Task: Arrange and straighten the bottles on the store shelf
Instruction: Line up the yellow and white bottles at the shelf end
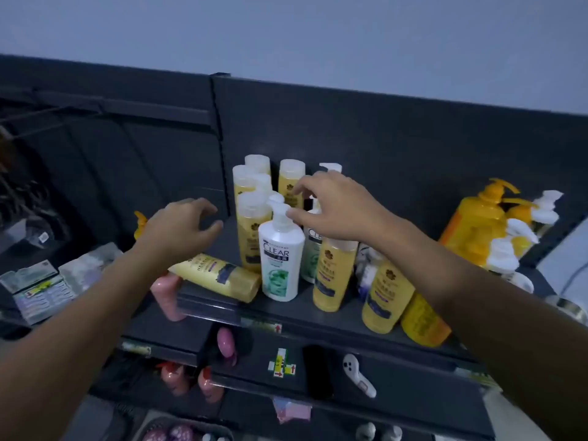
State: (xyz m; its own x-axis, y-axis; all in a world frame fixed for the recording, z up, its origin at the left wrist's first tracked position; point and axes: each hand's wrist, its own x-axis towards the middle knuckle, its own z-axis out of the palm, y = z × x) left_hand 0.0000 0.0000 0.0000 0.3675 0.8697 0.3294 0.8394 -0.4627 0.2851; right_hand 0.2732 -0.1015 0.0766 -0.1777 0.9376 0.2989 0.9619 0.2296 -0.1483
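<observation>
We log a white pump bottle point(280, 259) with a mint-green label, pale yellow bottles point(332, 275) with frosted whitish caps and dark purple label bands, an orange-yellow pump bottle point(474, 230), a pink bottle point(168, 297); the shelf point(334, 323) reads charcoal.

A shop: dark shelf point(318, 316) units with price tags point(281, 362), stocked with shampoo bottles point(280, 259).

Plain grey-blue wall point(286, 33) above and behind the grip, light dim and flat. Dark back panel point(381, 138) directly behind the grip, upright post point(219, 128) just left of it. Lower shelf tiers point(407, 394), also dark, step down below the grip.
</observation>
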